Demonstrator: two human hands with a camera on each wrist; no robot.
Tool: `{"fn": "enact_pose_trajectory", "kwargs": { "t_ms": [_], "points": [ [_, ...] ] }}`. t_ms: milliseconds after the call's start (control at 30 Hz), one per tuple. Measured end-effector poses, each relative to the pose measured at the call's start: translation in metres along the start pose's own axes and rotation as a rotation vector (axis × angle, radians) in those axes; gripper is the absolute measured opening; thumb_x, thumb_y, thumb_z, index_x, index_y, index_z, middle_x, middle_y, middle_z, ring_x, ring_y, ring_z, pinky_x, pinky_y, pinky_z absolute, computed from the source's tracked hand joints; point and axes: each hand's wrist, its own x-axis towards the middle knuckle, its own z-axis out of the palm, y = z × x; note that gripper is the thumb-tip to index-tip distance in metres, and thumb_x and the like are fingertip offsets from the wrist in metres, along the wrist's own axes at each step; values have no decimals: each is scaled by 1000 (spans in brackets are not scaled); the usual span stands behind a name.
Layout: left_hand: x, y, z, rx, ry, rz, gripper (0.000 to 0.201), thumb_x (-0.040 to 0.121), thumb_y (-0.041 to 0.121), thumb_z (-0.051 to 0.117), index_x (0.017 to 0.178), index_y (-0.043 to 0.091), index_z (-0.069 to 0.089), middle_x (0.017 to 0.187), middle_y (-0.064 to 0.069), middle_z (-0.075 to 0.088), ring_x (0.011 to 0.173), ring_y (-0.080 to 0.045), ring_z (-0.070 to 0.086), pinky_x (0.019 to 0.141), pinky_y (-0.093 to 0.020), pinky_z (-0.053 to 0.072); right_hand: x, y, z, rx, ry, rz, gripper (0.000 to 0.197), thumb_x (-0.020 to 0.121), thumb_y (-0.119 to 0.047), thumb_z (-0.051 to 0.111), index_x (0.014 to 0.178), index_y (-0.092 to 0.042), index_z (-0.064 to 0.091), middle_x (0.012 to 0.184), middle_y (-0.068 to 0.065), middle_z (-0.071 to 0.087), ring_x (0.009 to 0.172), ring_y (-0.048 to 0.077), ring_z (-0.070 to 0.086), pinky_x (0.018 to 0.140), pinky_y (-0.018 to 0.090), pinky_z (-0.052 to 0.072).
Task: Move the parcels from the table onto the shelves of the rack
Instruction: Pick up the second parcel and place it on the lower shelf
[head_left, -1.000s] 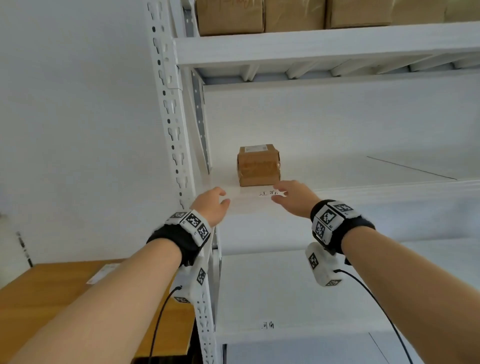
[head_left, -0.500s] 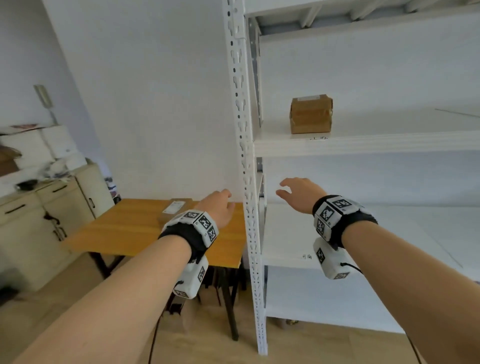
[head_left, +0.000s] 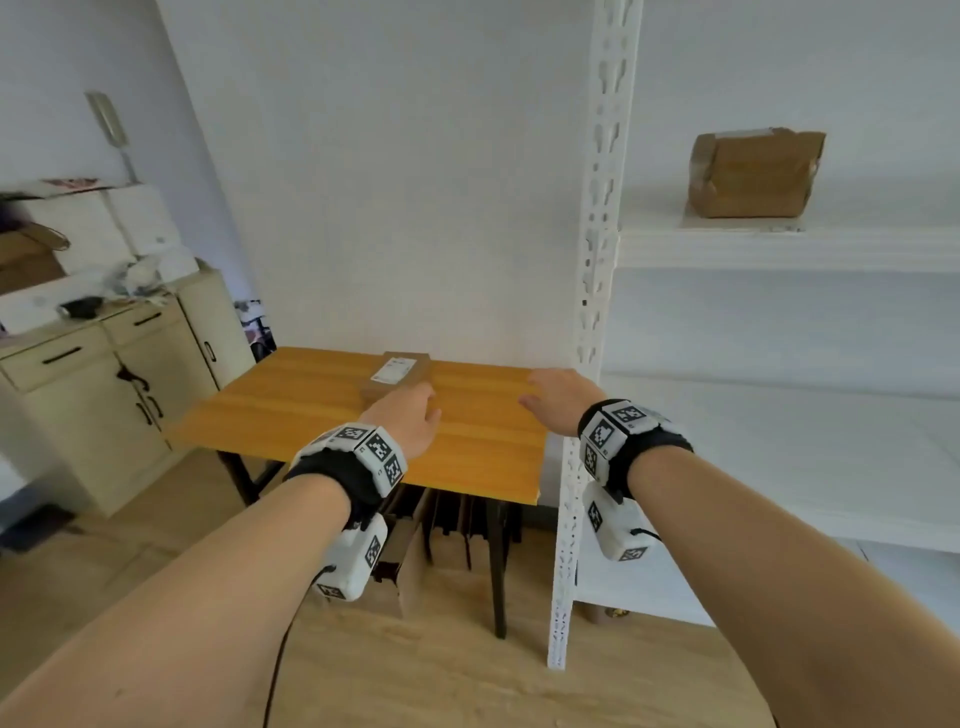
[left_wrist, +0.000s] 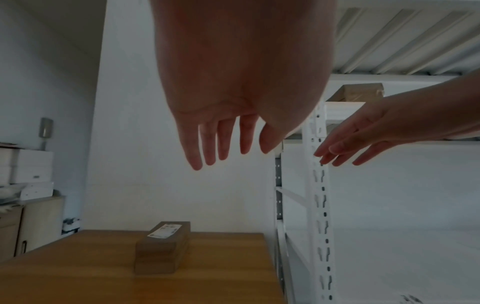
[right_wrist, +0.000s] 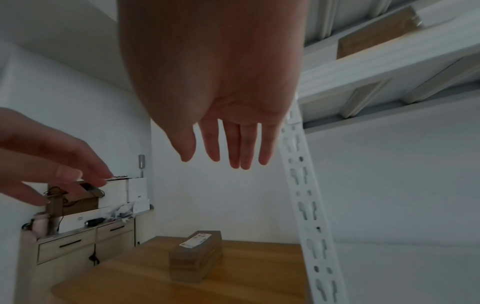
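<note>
A long brown parcel (head_left: 397, 375) with a white label lies on the wooden table (head_left: 322, 415), near the wall; it also shows as the parcel (left_wrist: 162, 246) and the parcel (right_wrist: 196, 258) in the wrist views. My left hand (head_left: 408, 415) hovers just in front of it, fingers straight and empty. My right hand (head_left: 558, 397) hangs open over the table's right side, beside the rack post (head_left: 597, 260). Both hands are above the parcel, apart from it. A brown taped parcel (head_left: 753, 174) stands on a shelf (head_left: 779, 247) of the white rack.
A beige cabinet (head_left: 104, 395) with clutter on top stands at the left. Flat cardboard (head_left: 415, 551) leans under the table. The rack's lower shelf (head_left: 805, 452) is at the right. Wooden floor lies below.
My view has swung left and down from the rack to the table. Both hands have dropped from the shelf edge to over the table, towards the long parcel.
</note>
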Motion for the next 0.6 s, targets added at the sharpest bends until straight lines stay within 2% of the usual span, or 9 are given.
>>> {"fn": "enact_pose_trajectory", "kwargs": {
  "t_ms": [100, 200, 300, 400, 433, 533, 567, 600],
  "points": [
    [21, -42, 1, -8, -33, -5, 44, 98, 28, 40, 139, 14, 43, 138, -5, 55, 116, -21, 60, 94, -34, 50, 34, -31, 22, 7, -3, 14, 42, 96, -35, 42, 126, -9, 54, 129, 11, 59, 115, 30, 57, 95, 42, 48],
    [42, -85, 2, -13, -84, -20, 41, 99, 28, 39, 136, 13, 46, 127, -8, 62, 95, -19, 62, 87, -35, 53, 61, -62, 41, 6, -28, 40, 43, 96, -36, 41, 129, -10, 52, 131, 11, 58, 117, 30, 57, 94, 40, 48],
    [63, -120, 4, -8, -129, -37, 40, 99, 27, 39, 136, 12, 45, 124, -9, 64, 96, -21, 65, 88, -38, 55, 87, -87, 59, 14, -62, 63, 45, 97, -35, 40, 133, -9, 49, 134, 12, 57, 118, 30, 57, 93, 40, 48],
    [84, -148, 6, -19, -153, -53, 41, 99, 27, 38, 137, 11, 44, 123, -9, 64, 84, -20, 64, 76, -35, 55, 116, -104, 77, 9, -92, 65, 44, 97, -36, 39, 132, -10, 50, 134, 10, 57, 118, 29, 57, 94, 41, 50],
    [91, -156, 8, -24, -158, -61, 42, 99, 27, 38, 138, 11, 44, 123, -9, 63, 86, -21, 64, 75, -34, 54, 126, -109, 83, 5, -105, 67, 44, 97, -36, 39, 131, -10, 51, 134, 10, 57, 118, 29, 57, 94, 42, 50],
    [114, -183, 16, -54, -179, -86, 43, 99, 27, 38, 139, 11, 43, 124, -9, 63, 98, -23, 66, 85, -38, 56, 157, -121, 99, 9, -124, 70, 42, 97, -34, 39, 128, -8, 53, 129, 11, 60, 114, 29, 59, 92, 42, 51],
    [122, -192, 19, -63, -187, -95, 43, 99, 27, 39, 139, 11, 43, 123, -9, 64, 93, -22, 67, 81, -37, 57, 168, -124, 104, 9, -133, 70, 41, 97, -34, 39, 127, -8, 53, 128, 11, 60, 113, 29, 60, 91, 42, 52],
    [130, -200, 22, -71, -192, -102, 43, 99, 27, 39, 139, 12, 43, 119, -9, 65, 81, -19, 67, 73, -35, 57, 178, -126, 110, 11, -142, 67, 41, 97, -34, 39, 127, -8, 53, 128, 12, 61, 112, 29, 60, 91, 41, 52]
  ]
}}
